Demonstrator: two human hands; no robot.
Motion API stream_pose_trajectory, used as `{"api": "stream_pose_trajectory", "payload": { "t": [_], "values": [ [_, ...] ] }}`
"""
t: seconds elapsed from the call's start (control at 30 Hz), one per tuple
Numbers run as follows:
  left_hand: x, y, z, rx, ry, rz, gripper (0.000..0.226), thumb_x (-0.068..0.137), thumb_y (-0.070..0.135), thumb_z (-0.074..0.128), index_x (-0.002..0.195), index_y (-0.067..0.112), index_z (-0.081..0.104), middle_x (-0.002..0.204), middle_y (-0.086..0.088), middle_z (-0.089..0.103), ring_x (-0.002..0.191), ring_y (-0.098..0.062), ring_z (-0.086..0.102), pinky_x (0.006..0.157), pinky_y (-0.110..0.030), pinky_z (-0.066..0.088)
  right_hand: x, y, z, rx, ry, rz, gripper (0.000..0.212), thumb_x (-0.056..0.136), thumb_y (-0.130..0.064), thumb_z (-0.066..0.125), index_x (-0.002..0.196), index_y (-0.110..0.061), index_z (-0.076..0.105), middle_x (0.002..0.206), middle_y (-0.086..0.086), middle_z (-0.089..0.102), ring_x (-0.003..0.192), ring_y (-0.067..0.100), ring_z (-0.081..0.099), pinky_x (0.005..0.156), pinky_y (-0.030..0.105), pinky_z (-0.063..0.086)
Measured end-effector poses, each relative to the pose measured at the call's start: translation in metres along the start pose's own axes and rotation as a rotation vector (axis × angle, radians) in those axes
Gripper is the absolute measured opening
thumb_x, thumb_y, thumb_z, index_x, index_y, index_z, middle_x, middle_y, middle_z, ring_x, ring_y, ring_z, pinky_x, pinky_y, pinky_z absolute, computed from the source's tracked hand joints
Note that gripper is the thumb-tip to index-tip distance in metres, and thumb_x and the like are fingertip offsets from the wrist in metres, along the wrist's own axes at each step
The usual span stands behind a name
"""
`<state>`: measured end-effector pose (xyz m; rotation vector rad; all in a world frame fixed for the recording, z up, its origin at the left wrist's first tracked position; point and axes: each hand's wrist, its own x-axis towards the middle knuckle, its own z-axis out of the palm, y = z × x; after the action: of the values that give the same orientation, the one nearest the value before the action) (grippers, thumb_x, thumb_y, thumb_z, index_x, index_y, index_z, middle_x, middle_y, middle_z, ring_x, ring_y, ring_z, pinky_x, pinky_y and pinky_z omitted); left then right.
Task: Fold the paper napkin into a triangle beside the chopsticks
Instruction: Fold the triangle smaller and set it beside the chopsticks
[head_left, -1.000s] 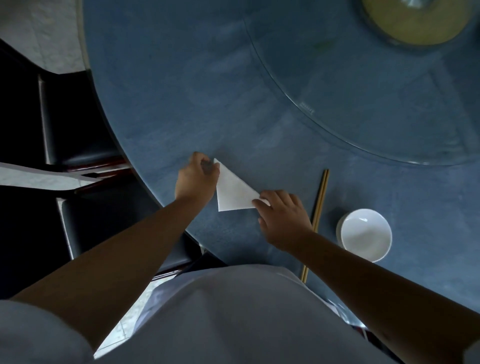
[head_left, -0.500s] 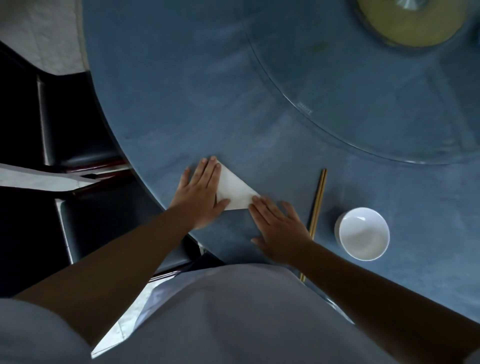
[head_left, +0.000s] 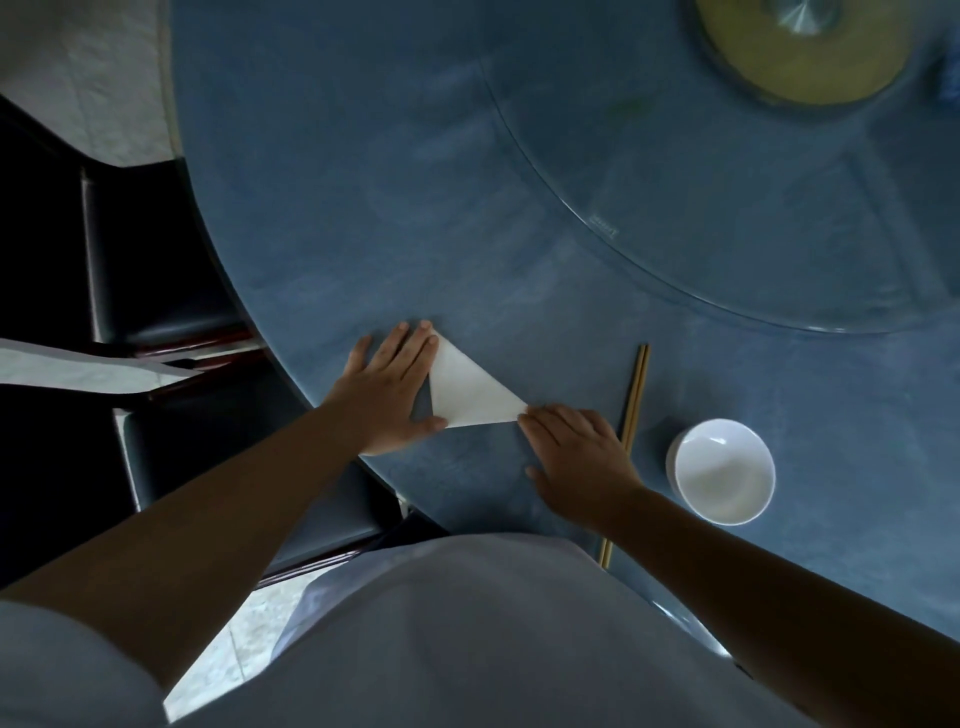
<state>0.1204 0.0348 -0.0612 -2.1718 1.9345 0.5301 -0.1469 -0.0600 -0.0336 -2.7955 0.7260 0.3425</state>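
A small etched mark sits near the rim of the glass turntable, too small and blurred to read; no other writing shows. The paper napkin lies flat on the blue bench as a white triangle, to the left of the chopsticks and apart from them, with the white bowl beyond on the right. The left hand is spread open and flat, fingers along the napkin's left edge and thumb at its near corner, gripping nothing. The right hand is also open and flat, its fingertips pressing the napkin's right tip, its far side just beside the chopsticks. Half a second ago the left hand covered more of the napkin; it has since slid leftward, leaving more of the triangle exposed.
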Motion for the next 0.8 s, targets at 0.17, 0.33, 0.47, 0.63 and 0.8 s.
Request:
{"api": "stream_pose_trajectory", "payload": {
  "t": [0.17, 0.33, 0.47, 0.63, 0.8],
  "values": [
    [0.001, -0.007, -0.004, 0.002, -0.024, 0.028, 0.116, 0.066, 0.087, 0.031, 0.149, 0.018, -0.013, 0.161, 0.001, -0.010, 0.146, -0.020, -0.009, 0.115, -0.053, 0.004, 0.008, 0.002, -0.004, 0.066, -0.018, 0.020, 0.053, 0.085, -0.039, 0.054, 0.133, -0.018, 0.046, 0.131, 0.003, 0.057, 0.120, 0.024, 0.049, 0.100, 0.043, 0.037],
    [0.007, -0.003, -0.012, -0.267, 0.093, -0.119, 0.098, 0.075, 0.070, 0.048, 0.149, 0.024, 0.002, 0.159, 0.000, 0.006, 0.143, -0.025, 0.008, 0.112, -0.051, 0.014, 0.021, 0.003, -0.008, 0.275, 0.033, 0.236, 0.040, 0.086, -0.035, 0.057, 0.124, -0.022, 0.052, 0.123, 0.001, 0.058, 0.111, 0.024, 0.052, 0.087, 0.039, 0.042],
    [0.021, 0.000, -0.023, -0.284, 0.192, -0.273, 0.065, 0.082, 0.046, 0.060, 0.139, 0.026, 0.036, 0.146, -0.006, 0.029, 0.130, -0.034, 0.029, 0.103, -0.054, 0.027, 0.034, 0.000, -0.011, 0.427, -0.010, 0.489, 0.029, 0.086, -0.037, 0.059, 0.114, -0.026, 0.058, 0.114, -0.003, 0.058, 0.098, 0.019, 0.057, 0.072, 0.032, 0.044],
    [0.033, -0.001, -0.028, -0.288, 0.215, -0.279, 0.044, 0.078, 0.035, 0.068, 0.120, 0.027, 0.056, 0.128, -0.004, 0.045, 0.120, -0.031, 0.038, 0.097, -0.050, 0.029, 0.044, -0.004, -0.014, 0.415, -0.045, 0.516, 0.018, 0.085, -0.040, 0.059, 0.098, -0.027, 0.058, 0.098, -0.006, 0.055, 0.086, 0.017, 0.054, 0.068, 0.031, 0.042],
    [0.038, 0.000, -0.030, -0.383, 0.163, -0.268, 0.032, 0.080, 0.029, 0.066, 0.111, 0.025, 0.059, 0.122, -0.005, 0.049, 0.115, -0.028, 0.043, 0.094, -0.046, 0.032, 0.042, -0.007, -0.012, 0.447, -0.028, 0.513, 0.010, 0.084, -0.035, 0.061, 0.087, -0.028, 0.055, 0.089, -0.009, 0.051, 0.079, 0.016, 0.053, 0.064, 0.031, 0.043]
  ]
}}
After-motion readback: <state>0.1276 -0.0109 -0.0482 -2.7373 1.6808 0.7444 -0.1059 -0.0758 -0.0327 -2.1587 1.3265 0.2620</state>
